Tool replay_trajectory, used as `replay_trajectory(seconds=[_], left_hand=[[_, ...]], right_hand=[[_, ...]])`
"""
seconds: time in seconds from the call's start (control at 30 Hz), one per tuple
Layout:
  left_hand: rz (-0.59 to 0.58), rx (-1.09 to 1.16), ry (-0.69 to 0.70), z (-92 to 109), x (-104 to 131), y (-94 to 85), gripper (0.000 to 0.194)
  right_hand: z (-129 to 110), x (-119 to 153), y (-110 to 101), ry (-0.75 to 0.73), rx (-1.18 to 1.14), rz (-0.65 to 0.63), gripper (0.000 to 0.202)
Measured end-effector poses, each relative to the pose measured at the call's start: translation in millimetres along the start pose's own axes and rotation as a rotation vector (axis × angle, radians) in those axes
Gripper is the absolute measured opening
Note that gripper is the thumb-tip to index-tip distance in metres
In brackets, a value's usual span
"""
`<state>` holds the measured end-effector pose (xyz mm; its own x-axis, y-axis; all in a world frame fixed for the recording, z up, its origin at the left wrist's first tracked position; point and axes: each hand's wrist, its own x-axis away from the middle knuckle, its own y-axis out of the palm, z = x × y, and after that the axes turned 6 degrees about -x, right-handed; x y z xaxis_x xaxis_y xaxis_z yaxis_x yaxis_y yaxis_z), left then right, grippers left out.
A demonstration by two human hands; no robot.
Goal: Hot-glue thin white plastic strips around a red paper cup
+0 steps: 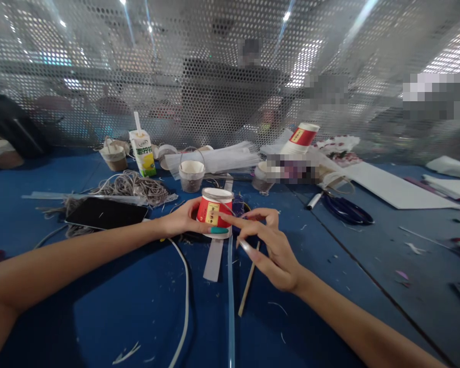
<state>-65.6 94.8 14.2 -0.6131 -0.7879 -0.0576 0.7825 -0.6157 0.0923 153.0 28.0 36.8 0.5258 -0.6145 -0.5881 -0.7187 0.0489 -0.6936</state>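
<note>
A red and white paper cup (206, 208) with a yellow label and a grey rim is upright in front of me. My left hand (182, 219) grips its left side, the teal-nailed thumb lying along the lower front. Beside the cup's right side is my right hand (270, 245), its fingers spread and partly bent. The index fingertip touches or nearly touches the label. Under the cup a white strip (213, 261) runs toward me. A thin wooden stick (248, 283) and a clear bluish strip (231, 306) lie near my right hand.
Behind the cup stand a small bucket-like cup with a handle (192, 176) and a juice carton (142, 153). A phone (106, 213) rests by tangled grey cord (128, 188). Scissors (347, 209) and a white board (398, 186) lie right. Perforated mesh (145, 97) borders the table.
</note>
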Motion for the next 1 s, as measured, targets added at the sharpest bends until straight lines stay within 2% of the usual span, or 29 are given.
replay_trajectory(seconds=[0.23, 0.4, 0.5, 0.57, 0.67, 0.8, 0.87, 0.93, 1.0], left_hand=[[-0.1, 0.039, 0.01, 0.9, 1.5, -2.0, 0.061], [-0.115, 0.075, 0.029, -3.5, 0.4, -4.5, 0.06], [-0.122, 0.097, 0.03, -7.1, -0.4, -6.2, 0.059], [-0.112, 0.113, 0.036, -8.5, -0.5, -6.8, 0.062], [-0.124, 0.127, 0.049, -9.0, -0.5, -7.1, 0.064], [-0.166, 0.123, 0.073, -8.5, -0.7, -7.2, 0.062], [-0.17, 0.125, 0.071, -7.8, -0.8, -6.9, 0.061], [-0.186, 0.132, 0.073, -6.7, -0.7, -6.3, 0.06], [-0.217, 0.149, 0.083, -5.5, -0.5, -5.6, 0.06]], right_hand=[[7.1, 1.8, -2.6, 0.006, -0.08, 0.139, 0.014], [15.4, 2.6, 3.1, 0.071, -0.351, 0.405, 0.019], [18.9, 1.0, 5.9, 0.097, -0.437, 0.581, 0.019], [17.8, 0.0, 6.5, 0.108, -0.46, 0.632, 0.017], [11.4, 0.2, 4.9, 0.112, -0.511, 0.54, 0.016], [1.2, 2.0, 0.0, 0.143, -0.508, 0.186, 0.021], [-1.8, 2.3, -1.6, 0.156, -0.485, 0.063, 0.025], [-3.2, 1.9, -2.0, 0.167, -0.49, 0.023, 0.028], [-3.7, 0.6, -1.6, 0.201, -0.543, 0.06, 0.028]])
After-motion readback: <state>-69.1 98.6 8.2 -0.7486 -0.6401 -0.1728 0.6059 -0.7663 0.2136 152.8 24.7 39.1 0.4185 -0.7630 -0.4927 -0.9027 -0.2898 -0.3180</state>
